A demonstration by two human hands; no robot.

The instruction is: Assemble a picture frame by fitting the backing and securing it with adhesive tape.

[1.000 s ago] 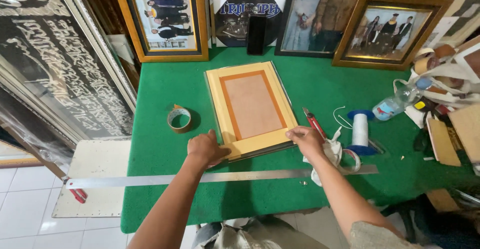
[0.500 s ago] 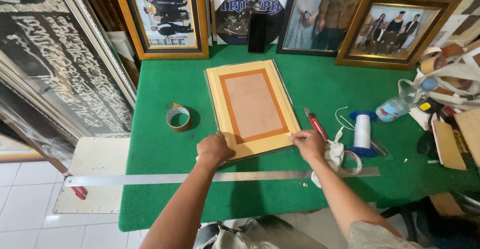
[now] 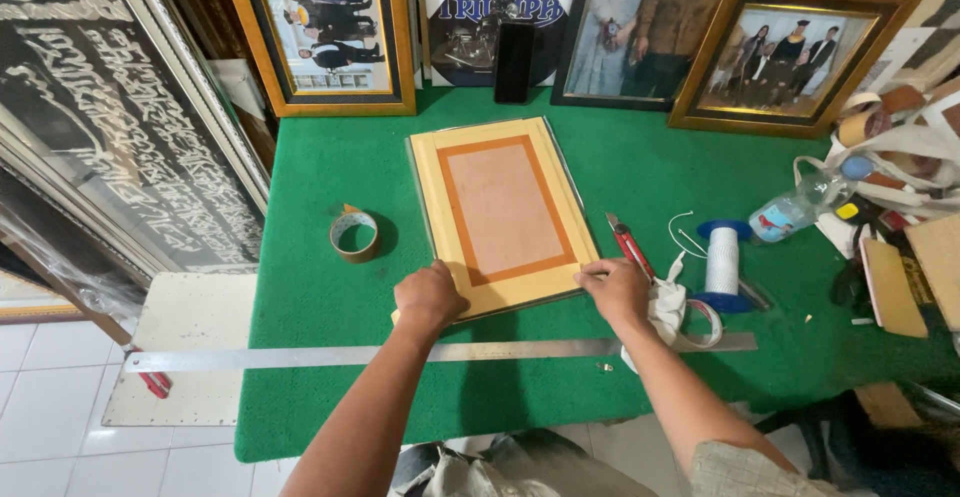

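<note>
A pale yellow frame [image 3: 500, 212] with an orange inner border and a tan middle panel lies flat on the green table [image 3: 310, 307]. My left hand [image 3: 428, 299] grips the frame's near left corner. My right hand [image 3: 613, 289] holds its near right corner. A long steel ruler [image 3: 300, 356] lies across the table just in front of both hands, under my forearms.
A roll of brown tape [image 3: 354, 235] sits left of the frame. A red utility knife [image 3: 630, 247], a spool of white string [image 3: 722, 262], a white cloth and a plastic bottle [image 3: 795, 212] lie to the right. Framed pictures [image 3: 325, 32] lean along the back.
Both hands have shifted slightly on the frame's near edge, and the frame now lies a little straighter. The ruler stays in place.
</note>
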